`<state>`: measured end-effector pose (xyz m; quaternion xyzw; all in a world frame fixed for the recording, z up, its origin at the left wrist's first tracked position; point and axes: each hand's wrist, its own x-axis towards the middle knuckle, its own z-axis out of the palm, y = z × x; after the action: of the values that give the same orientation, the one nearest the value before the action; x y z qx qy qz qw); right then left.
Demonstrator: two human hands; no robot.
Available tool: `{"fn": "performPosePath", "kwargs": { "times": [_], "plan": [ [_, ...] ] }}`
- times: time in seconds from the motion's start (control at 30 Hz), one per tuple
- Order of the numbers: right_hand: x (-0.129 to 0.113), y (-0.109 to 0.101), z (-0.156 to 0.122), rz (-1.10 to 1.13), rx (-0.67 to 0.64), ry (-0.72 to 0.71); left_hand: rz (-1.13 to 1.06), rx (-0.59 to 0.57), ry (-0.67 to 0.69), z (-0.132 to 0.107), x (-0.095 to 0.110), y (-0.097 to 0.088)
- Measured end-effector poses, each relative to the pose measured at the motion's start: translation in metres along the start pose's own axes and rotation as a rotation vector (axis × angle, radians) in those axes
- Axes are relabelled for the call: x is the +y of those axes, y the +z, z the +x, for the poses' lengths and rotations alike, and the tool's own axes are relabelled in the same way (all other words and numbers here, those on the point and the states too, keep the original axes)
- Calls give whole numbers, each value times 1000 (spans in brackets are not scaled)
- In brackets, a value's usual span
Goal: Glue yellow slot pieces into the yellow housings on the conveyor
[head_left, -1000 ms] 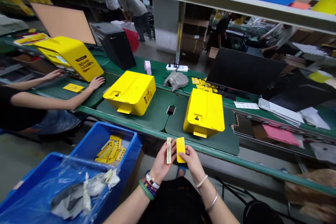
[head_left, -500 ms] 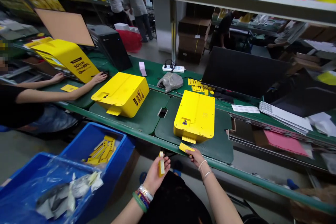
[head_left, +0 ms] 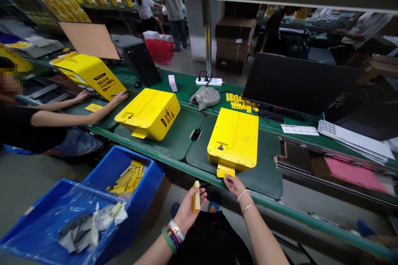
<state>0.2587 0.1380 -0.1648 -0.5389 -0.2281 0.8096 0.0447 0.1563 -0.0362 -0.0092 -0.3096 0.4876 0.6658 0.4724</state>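
My left hand (head_left: 190, 206) is closed around a thin yellow strip with a white edge (head_left: 196, 196), below the bench edge. My right hand (head_left: 234, 185) pinches a small flat yellow plate (head_left: 225, 171) at its lower right corner. That plate lies at the yellow tab on the front of a yellow casing (head_left: 234, 138); whether they touch I cannot tell. The casing rests on a green work board (head_left: 268, 161), with a dark socket near its front. Left of it, a second yellow casing (head_left: 147, 112) with black printing sits on its own board.
Blue bins (head_left: 120, 151) stand at the lower left, one with yellow strips, one with crumpled plastic. Beside me a co-worker's arm (head_left: 74, 114) reaches to another yellow casing (head_left: 93, 76). A monitor (head_left: 295, 83), power strip (head_left: 209, 81) and grey bag (head_left: 205, 97) are behind.
My right hand has moved the yellow plate up to the casing's front tab. My left hand still holds its strip. The whole view has shifted slightly.
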Motion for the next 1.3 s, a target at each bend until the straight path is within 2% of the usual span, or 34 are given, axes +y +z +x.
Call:
{"fn": "performPosePath", "kwargs": {
  "times": [0.23, 0.4, 0.53, 0.67, 0.77, 0.87, 1.0, 1.1, 1.17, 1.23, 1.3],
  "plan": [
    [5, 13, -10, 100, -5, -23, 24, -31, -7, 7, -2, 10],
    [0, 21, -6, 137, 22, -47, 49, -41, -13, 12, -3, 15],
    [-10, 22, 0, 136, 38, -61, 57, -55, -9, 13, -3, 19],
    [-13, 16, -4, 100, -16, -27, 49, -102, -12, 13, 0, 21],
    [-5, 8, -16, 39, -70, 36, 17, -138, -16, 13, 8, 20],
    [13, 2, -30, -46, -68, 90, -47, -149, 18, 16, 23, 11],
    [39, 8, -43, -172, -27, 123, -172, -123, 138, 33, 58, -12],
    [48, 32, -42, -276, -39, 107, -290, -94, 225, 50, 100, -37],
    [45, 60, -38, -342, -67, 61, -361, -104, 245, 56, 132, -54],
    [36, 100, -35, -396, -109, -18, -416, -165, 235, 56, 163, -67],
    [22, 151, -38, -425, -165, -110, -454, -266, 209, 49, 188, -73]
  ]
}}
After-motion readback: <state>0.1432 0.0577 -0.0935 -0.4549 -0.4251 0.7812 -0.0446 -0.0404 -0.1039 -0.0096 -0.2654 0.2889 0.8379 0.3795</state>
